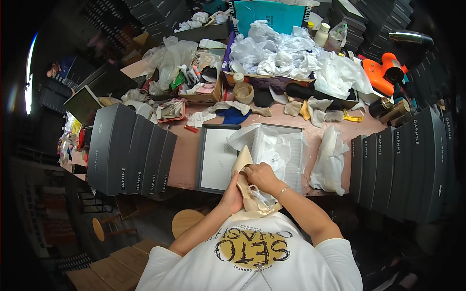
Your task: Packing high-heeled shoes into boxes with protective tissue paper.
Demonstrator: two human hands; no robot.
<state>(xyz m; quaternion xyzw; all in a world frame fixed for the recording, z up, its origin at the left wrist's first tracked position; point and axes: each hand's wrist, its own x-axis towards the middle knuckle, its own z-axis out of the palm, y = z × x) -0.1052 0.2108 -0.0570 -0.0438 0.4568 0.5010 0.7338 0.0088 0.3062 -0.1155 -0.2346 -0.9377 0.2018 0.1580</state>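
A cream pointed-toe shoe (pixel 243 159) is held close to my body, its toe pointing away from me. My left hand (pixel 232 198) wraps round its left side, thumb along the edge. At the shoe's opening, my right hand (pixel 265 177) has its fingers curled in; whatever they grip is hidden. Clear wrapping and a beaded or sparkly strap (pixel 254 190) show below the right hand, near the heel. Beyond the shoe lies an open grey shoebox (pixel 200 162), with white tissue paper (pixel 274 151) in its right part.
Stacked dark shoeboxes flank the pink table, at left (pixel 109 150) and right (pixel 422 160). A white wrapped bundle (pixel 328 162) lies right of the open box. Behind are a carton of crumpled paper (pixel 272 51), cloths (pixel 318 109), a yellow-handled brush (pixel 350 118) and an orange heat tool (pixel 381 75).
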